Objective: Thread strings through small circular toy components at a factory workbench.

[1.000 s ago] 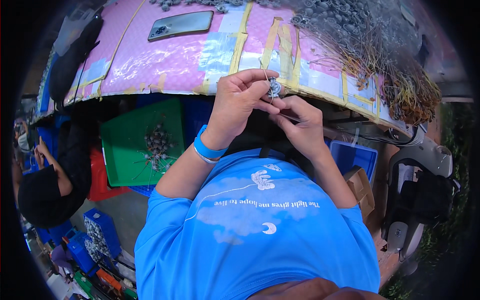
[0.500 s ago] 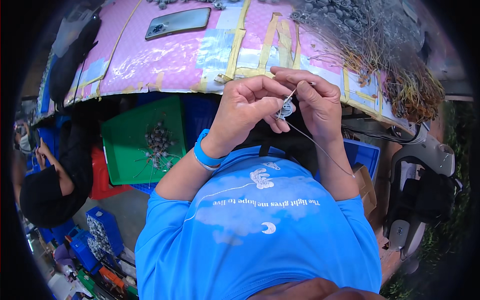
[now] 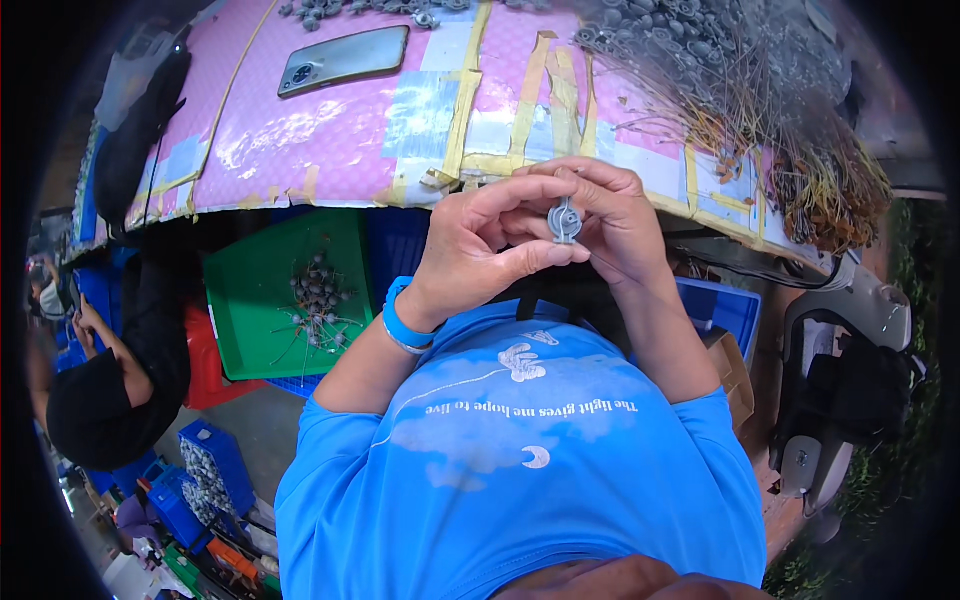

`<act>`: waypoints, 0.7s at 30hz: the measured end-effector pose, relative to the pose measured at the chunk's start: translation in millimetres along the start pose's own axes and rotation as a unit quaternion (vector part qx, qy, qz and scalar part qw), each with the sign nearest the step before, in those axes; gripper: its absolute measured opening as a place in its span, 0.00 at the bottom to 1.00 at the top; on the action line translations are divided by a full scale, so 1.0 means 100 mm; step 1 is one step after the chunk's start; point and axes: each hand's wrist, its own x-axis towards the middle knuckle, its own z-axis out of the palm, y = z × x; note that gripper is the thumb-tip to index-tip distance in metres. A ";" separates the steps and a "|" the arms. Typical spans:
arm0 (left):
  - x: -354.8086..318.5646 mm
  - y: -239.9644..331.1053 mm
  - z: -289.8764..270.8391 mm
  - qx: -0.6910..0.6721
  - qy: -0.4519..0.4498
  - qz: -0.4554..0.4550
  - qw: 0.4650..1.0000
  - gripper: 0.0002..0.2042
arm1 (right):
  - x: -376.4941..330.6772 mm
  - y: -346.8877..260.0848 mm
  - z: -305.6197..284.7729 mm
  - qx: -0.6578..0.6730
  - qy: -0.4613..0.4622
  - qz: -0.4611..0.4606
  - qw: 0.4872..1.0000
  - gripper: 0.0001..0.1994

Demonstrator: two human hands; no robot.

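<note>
A small round grey plastic part (image 3: 565, 222) with ring-shaped ridges is held between my two hands, just in front of the table's near edge. My left hand (image 3: 478, 240) is closed on it, thumb along its lower end and index finger reaching across above. From the other side, my right hand (image 3: 622, 218) pinches the part near its top, with its fingers curled over. The back of the part is hidden by my fingers. Any wire on it cannot be made out.
Ahead is a pink, taped tabletop (image 3: 330, 135) with a phone (image 3: 345, 62). Grey parts (image 3: 690, 50) and thin wires (image 3: 770, 150) pile up at far right. A green tray (image 3: 245, 300) of wired grey pieces (image 3: 320, 295) sits left. A person in black (image 3: 110, 400) works further left.
The grey part has turned, so its round ridged face shows more fully. The thin wire that trailed over my right forearm no longer shows. My right hand has come lower and closer around the part.
</note>
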 end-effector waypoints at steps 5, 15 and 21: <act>0.03 0.06 -0.14 0.050 0.040 -0.036 0.997 0.24 | 0.30 -0.26 0.01 -0.225 0.022 0.020 0.974 0.14; 0.14 -0.01 -0.26 0.041 0.051 -0.086 0.994 0.22 | 1.55 -0.93 -0.53 -0.831 0.121 -0.137 0.526 0.11; 0.18 0.00 -0.32 0.066 0.036 -0.093 0.993 0.22 | 1.64 -0.79 -0.51 -0.841 0.132 -0.216 0.479 0.11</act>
